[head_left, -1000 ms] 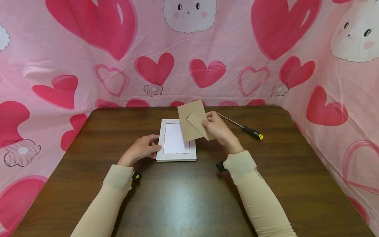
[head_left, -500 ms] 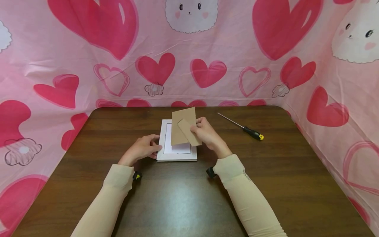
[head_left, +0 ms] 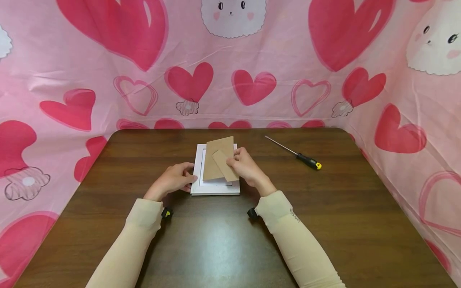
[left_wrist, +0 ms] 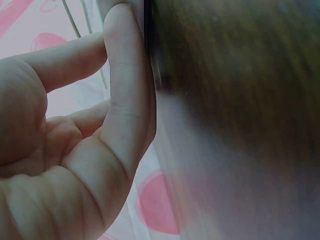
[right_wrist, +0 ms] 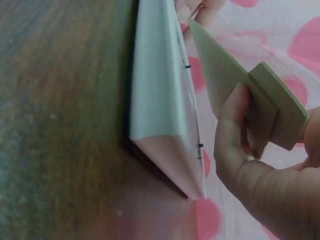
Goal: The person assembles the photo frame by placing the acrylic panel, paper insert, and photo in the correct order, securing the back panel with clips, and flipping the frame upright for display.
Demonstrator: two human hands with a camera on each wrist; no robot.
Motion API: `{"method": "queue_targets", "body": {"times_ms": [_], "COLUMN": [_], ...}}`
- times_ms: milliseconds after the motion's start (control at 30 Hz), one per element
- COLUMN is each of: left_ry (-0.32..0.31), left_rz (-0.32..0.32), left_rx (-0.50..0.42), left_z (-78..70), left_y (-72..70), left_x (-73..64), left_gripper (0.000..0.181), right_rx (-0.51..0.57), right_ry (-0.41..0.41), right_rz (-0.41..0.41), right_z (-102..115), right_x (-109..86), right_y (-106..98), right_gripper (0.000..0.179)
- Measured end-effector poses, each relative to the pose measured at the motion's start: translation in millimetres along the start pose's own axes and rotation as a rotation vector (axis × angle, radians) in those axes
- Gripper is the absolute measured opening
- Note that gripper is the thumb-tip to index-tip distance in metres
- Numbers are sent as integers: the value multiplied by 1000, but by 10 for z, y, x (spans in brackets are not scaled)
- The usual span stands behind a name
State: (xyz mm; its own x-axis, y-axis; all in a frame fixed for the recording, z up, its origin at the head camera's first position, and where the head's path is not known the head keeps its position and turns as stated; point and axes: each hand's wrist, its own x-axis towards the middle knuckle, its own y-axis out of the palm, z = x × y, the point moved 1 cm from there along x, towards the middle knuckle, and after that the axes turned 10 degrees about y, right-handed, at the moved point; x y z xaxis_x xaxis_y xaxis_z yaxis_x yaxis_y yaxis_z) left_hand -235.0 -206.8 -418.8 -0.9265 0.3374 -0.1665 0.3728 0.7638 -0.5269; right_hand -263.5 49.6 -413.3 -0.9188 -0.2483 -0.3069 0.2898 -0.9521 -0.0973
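A white picture frame [head_left: 216,191] lies on the table with a white sheet showing in its opening. My left hand [head_left: 174,179] holds its left edge, thumb on top and fingers at the side; in the left wrist view the fingers [left_wrist: 122,85] press against that edge. Over the frame, my right hand [head_left: 248,165] pinches a brown backing board [head_left: 212,168] that has a stand leg [head_left: 222,164] on it. The right wrist view shows the board [right_wrist: 210,60] tilted and apart from the frame [right_wrist: 155,75], whose inner edge carries small dark tabs [right_wrist: 201,145].
A screwdriver [head_left: 307,161] with a black and yellow handle lies to the right of the frame. The brown wooden table [head_left: 216,248] is bordered by a pink heart-print cloth [head_left: 281,48] at the back and sides.
My right hand has carried the backing board left and down, from the frame's upper right to over its opening. The left hand and the frame have stayed in place.
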Motion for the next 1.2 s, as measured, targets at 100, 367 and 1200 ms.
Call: {"method": "queue_targets", "body": {"times_ms": [100,367,1200], "left_ry": [1,-6,-1], "left_rz": [1,-3,2], "left_rx": [2,3,-5], "left_z": [9,26,18], "left_y": [-2,-10,-7], "left_x": [4,21,14], "left_gripper": [61,60,61], "right_rx": [-7,-19,-71], "right_ry": [6,3,17], "right_rz": [1,13,38], "right_z": [-19,-33,-48], "right_x": [3,19,5], "right_y": [12,57,96], "right_gripper": [30,29,31]}}
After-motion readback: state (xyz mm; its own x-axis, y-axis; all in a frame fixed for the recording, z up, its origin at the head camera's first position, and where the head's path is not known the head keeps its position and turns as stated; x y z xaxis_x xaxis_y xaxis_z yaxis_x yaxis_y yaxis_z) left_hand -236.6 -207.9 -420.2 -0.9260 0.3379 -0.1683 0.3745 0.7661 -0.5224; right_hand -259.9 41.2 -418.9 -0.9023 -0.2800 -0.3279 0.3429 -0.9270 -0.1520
